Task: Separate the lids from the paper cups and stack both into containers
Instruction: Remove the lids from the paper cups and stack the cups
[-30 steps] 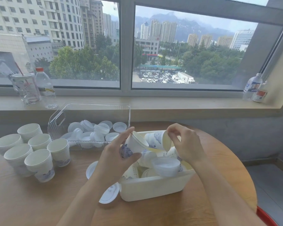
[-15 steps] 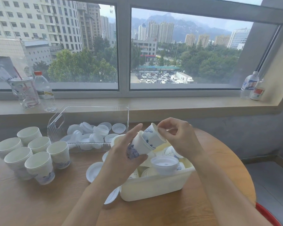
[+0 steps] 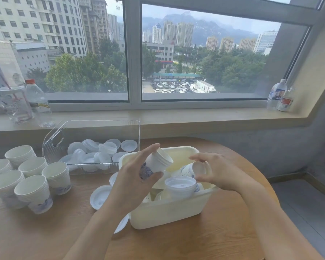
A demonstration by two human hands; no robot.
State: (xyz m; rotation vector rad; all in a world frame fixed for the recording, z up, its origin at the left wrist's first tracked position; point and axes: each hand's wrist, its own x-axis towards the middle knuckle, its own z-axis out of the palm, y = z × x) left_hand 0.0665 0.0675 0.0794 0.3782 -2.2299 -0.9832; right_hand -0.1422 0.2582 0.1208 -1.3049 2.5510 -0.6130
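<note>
My left hand (image 3: pixel 137 177) grips a short stack of nested paper cups (image 3: pixel 157 162) with blue print, tilted over the cream bin (image 3: pixel 167 212). My right hand (image 3: pixel 219 171) reaches into the bin, and its fingers and thumb curl round the lid end of a lidded cup (image 3: pixel 192 169) lying on its side. Another lidded cup (image 3: pixel 180 184) stands in the bin in front of it, among more cups. A clear container (image 3: pixel 54 139) behind holds several white lids (image 3: pixel 94 147).
Several stacks of open paper cups (image 3: pixel 32 192) stand on the wooden table at the left. Loose lids (image 3: pixel 99 197) lie on the table left of the bin. Bottles and a plastic drink cup (image 3: pixel 13 104) stand on the window sill.
My right hand pushed an open cup into the stack in my left hand, then dropped down into the bin onto a lidded cup. The left hand's stack stayed above the bin.
</note>
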